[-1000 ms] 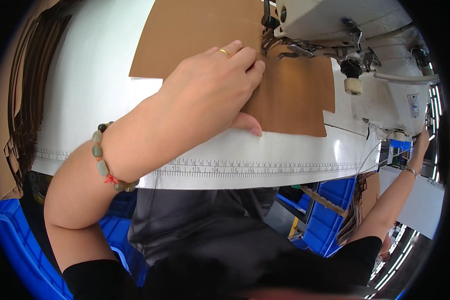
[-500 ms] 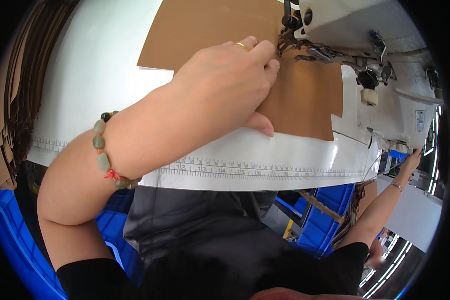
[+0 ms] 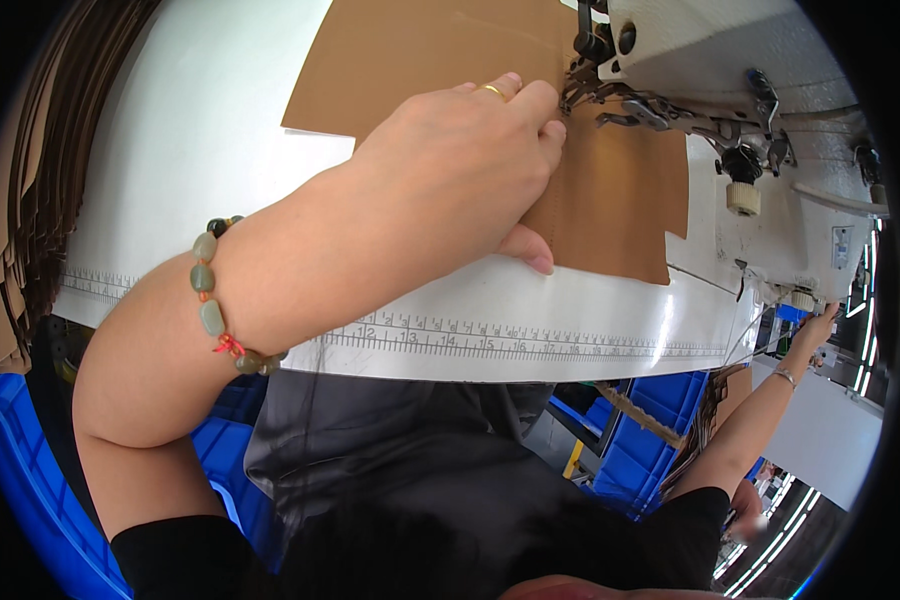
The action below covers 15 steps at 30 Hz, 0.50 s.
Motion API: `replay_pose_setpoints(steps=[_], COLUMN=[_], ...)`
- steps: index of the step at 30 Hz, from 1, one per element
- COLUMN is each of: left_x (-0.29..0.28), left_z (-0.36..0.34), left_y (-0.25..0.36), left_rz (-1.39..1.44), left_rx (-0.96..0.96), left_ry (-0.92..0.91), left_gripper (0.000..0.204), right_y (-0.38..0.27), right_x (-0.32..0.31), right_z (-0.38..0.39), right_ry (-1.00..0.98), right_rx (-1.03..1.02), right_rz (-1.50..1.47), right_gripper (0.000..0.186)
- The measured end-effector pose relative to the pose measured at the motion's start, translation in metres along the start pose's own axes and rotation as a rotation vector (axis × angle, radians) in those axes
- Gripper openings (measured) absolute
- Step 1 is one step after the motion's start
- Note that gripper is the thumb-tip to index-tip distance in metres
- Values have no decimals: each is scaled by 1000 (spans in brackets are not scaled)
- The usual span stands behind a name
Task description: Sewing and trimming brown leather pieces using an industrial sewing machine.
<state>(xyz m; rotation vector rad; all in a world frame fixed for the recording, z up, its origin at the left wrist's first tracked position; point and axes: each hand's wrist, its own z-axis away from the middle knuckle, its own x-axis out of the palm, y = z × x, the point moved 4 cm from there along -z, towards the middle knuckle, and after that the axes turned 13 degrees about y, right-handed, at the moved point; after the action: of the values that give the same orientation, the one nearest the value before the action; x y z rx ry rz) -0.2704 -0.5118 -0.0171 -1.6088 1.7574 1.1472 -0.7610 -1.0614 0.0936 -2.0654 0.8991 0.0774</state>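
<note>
A brown, leather-like sheet (image 3: 620, 190) with notched corners lies flat on the white bed of a sewing machine (image 3: 710, 60). Across its middle rests my left hand (image 3: 470, 150), the thumb spread away from the bent fingers and the fingertips pressed on the sheet, just left of the presser foot and needle area (image 3: 575, 95). The needle tip itself cannot be made out. Far off at the machine's right end, my right hand (image 3: 820, 328) reaches up beside a small pale knob (image 3: 798, 299). Its fingers are too small and partly hidden to read.
A printed ruler strip (image 3: 510, 340) runs along the bed's front edge. Stacked brown sheets (image 3: 50, 170) hang at the far left. Blue crates (image 3: 20, 450) stand below left, with another blue crate (image 3: 660, 410) below right. A frayed strap (image 3: 640, 413) lies near it.
The whole view has shifted slightly, mostly rightward at the top. My left hand and the brown sheet keep nearly the same place against the machine; my right hand stays at its end.
</note>
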Motion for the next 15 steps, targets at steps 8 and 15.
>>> replay_pose_setpoints(steps=[8, 15], left_x=[1, -3], left_z=[2, -1], left_y=[2, 1], left_rz=[-2, 5], left_rx=[0, -5], left_ry=[19, 4], left_gripper=[77, 84], right_y=[5, 38], right_x=[0, 3], right_z=[8, -12], right_ry=[17, -58], right_rx=[69, 81], right_rz=[-59, -347], right_gripper=[55, 44])
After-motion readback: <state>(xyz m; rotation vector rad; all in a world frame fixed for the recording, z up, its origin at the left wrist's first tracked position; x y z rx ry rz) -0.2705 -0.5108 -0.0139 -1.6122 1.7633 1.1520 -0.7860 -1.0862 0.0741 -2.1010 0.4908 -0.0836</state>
